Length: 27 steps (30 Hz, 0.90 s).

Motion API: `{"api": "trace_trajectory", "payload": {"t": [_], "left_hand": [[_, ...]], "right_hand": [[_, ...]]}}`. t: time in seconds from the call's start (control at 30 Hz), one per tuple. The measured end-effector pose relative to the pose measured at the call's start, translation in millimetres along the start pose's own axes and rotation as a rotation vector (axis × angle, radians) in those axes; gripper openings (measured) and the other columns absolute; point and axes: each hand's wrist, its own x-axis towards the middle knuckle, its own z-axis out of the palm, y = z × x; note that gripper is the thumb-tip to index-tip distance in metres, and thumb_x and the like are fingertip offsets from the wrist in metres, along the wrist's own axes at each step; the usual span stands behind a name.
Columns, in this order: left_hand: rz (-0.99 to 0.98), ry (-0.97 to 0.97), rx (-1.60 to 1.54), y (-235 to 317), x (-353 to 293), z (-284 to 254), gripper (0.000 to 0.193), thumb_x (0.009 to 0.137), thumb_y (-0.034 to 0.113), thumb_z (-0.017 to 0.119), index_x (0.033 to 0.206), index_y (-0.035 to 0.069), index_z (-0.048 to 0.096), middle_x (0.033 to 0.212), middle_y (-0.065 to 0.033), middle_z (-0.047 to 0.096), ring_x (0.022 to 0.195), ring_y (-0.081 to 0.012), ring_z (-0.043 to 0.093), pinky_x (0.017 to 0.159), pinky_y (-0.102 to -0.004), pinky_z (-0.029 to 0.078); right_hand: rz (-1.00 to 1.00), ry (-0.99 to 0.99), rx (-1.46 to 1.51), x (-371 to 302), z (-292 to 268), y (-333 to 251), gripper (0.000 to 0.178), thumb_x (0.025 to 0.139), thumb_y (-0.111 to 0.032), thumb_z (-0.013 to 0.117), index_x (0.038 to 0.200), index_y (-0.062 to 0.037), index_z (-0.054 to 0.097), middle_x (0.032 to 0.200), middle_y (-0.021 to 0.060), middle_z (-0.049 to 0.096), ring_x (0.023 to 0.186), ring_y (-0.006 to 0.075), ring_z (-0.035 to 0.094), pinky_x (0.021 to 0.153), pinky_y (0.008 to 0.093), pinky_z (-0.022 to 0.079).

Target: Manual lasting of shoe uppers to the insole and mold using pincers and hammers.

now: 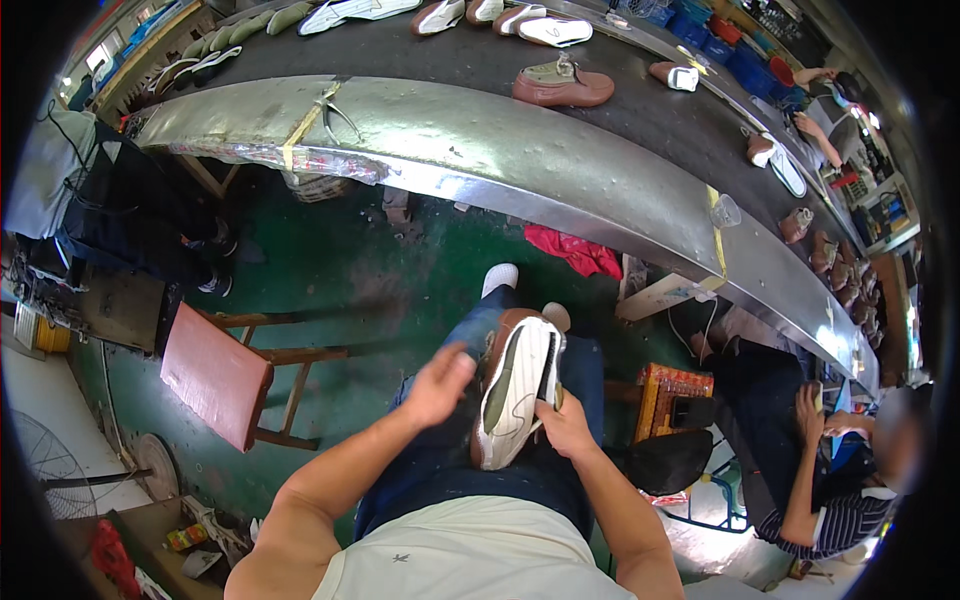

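A brown shoe [484, 440] lies on my lap with its underside up. Its bottom shows white and olive areas, and a white sole edge [541, 352] stands off the right side with a dark gap beside it. My right hand [566, 424] grips the shoe's right edge, the thumb on top and the other fingers partly hidden. To the left of the shoe, my left hand [440, 384] hovers apart from it. Its fingers are blurred, and whether they hold anything small cannot be made out.
Ahead runs a metal-edged conveyor bench [450, 135] bearing shoes, among them a brown and olive one [562, 82]. A pink-topped stool [215, 375] stands at left, near a standing person [110, 190]. A seated person [840, 470] works at right, beside an orange box [672, 400].
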Motion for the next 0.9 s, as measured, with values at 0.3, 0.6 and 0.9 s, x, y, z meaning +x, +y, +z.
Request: {"api": "trace_trajectory", "payload": {"t": [0.3,0.6,0.9], "left_hand": [[-0.133,-0.353,-0.054,22.3,-15.8,65.0,0.063,0.092,0.017,0.076,0.145,-0.003,0.047,0.125,-0.0118,0.067,0.111,-0.0172,0.063,0.100,-0.0313,0.049],[-0.328,-0.490,-0.264,3.5,-11.9,94.2,0.064,0.101,0.020,0.063,0.154,0.002,0.033,0.141,-0.0146,0.054,0.126,-0.0194,0.055,0.107,-0.0342,0.044],[-0.054,-0.439,-0.015,-9.4,-17.6,105.4,0.065,0.105,0.024,0.053,0.157,-0.004,0.025,0.150,-0.0220,0.046,0.138,-0.0274,0.047,0.116,-0.0349,0.034]], "right_hand": [[0.132,0.194,0.309,-35.0,-29.1,9.2,0.018,0.089,-0.003,0.061,0.107,0.0019,0.060,0.085,0.0076,0.066,0.065,0.0139,0.063,0.057,0.0306,0.054],[0.186,0.173,0.180,-76.3,-64.6,38.6,0.014,0.099,-0.013,0.061,0.103,0.0000,0.058,0.090,0.0080,0.068,0.071,0.0150,0.065,0.060,0.0315,0.054],[-0.144,-0.180,-0.533,-98.9,-97.4,-10.9,0.029,0.096,-0.019,0.060,0.113,0.0045,0.057,0.104,0.0273,0.068,0.102,0.0483,0.063,0.090,0.0500,0.049]]}}
